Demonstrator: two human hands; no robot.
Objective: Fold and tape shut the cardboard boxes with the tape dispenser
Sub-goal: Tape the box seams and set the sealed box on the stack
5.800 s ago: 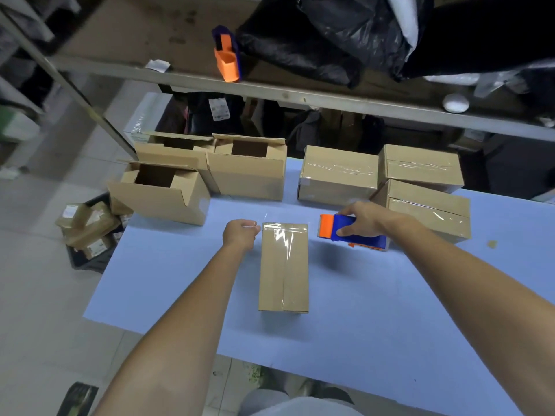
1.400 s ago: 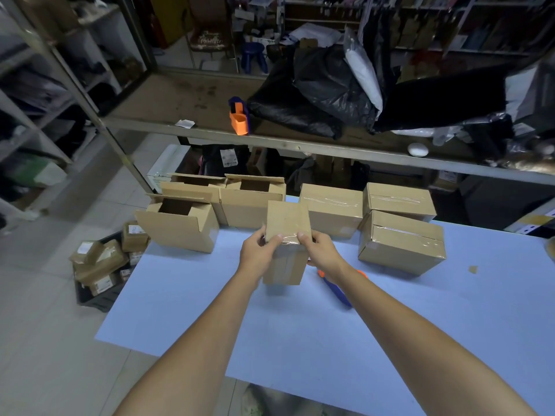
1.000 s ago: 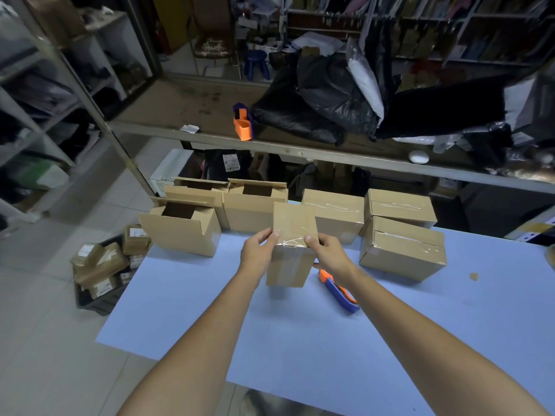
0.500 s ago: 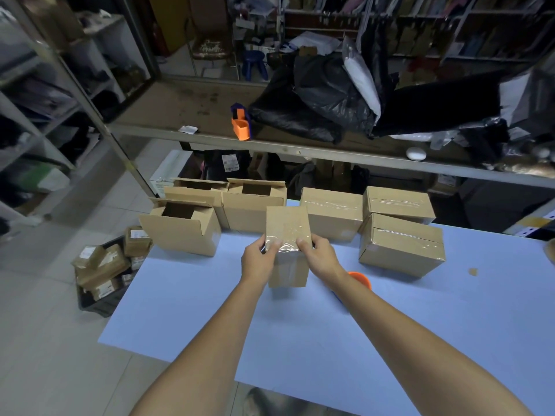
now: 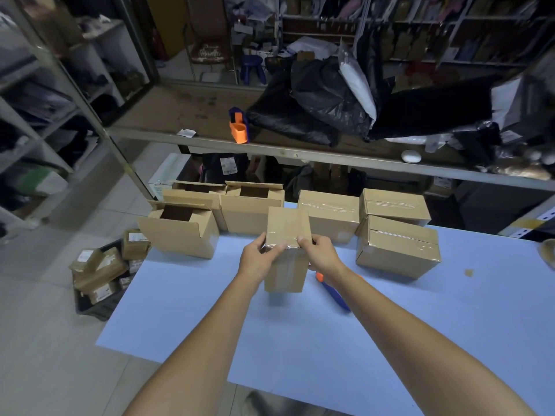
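Note:
A taped cardboard box (image 5: 286,226) stands on end above the blue table (image 5: 300,340), held between both hands. My left hand (image 5: 259,259) grips its left edge with the thumb pressing the tape on the near top edge. My right hand (image 5: 319,253) grips the right edge the same way. The blue and orange tape dispenser (image 5: 335,292) lies on the table behind my right forearm, partly hidden. Three open boxes (image 5: 183,232) stand at the back left. Three taped boxes (image 5: 396,244) stand at the back right.
A second orange dispenser (image 5: 238,126) sits on the brown shelf (image 5: 180,115) behind the table, beside black bags (image 5: 315,106). A crate of small packed parcels (image 5: 102,274) lies on the floor left of the table. A tape roll (image 5: 548,252) shows at the right edge.
The dispenser has been set down on the table. The box lying flat was stood on end and lifted by both hands, and my thumbs have moved along its taped top edge.

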